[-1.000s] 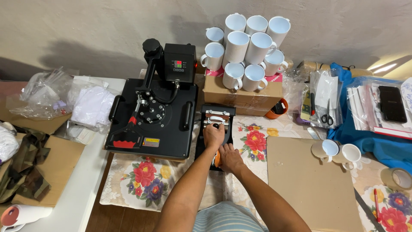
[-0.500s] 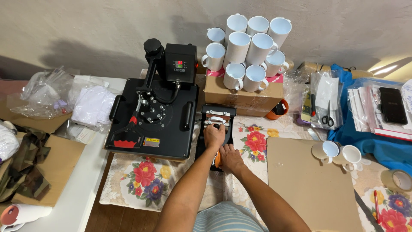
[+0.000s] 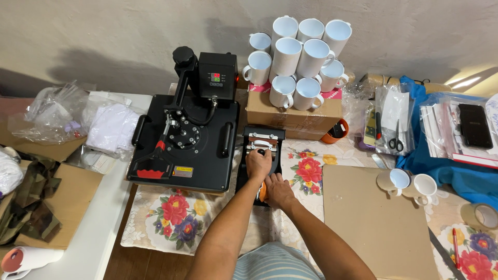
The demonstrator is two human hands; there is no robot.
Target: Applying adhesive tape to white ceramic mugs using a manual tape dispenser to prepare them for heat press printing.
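Observation:
A small black mug press [image 3: 262,139] lies on the flowered tablecloth [image 3: 179,218] beside the large black heat press [image 3: 187,140]. My left hand [image 3: 258,164] is closed on the mug press's handle, near its white clamp bars. My right hand [image 3: 279,190] rests on the near end of the mug press, where an orange part shows under the fingers. What my right hand holds, if anything, is hidden.
Stacked white mugs [image 3: 301,57] sit on a cardboard box [image 3: 293,114] at the back. Two mugs [image 3: 412,182] lie right of a brown board [image 3: 373,218]. Scissors [image 3: 397,140], plastic bags, a blue cloth [image 3: 456,176], tape [image 3: 480,215] at right; white fabric [image 3: 111,127], camouflage cloth [image 3: 28,207] at left.

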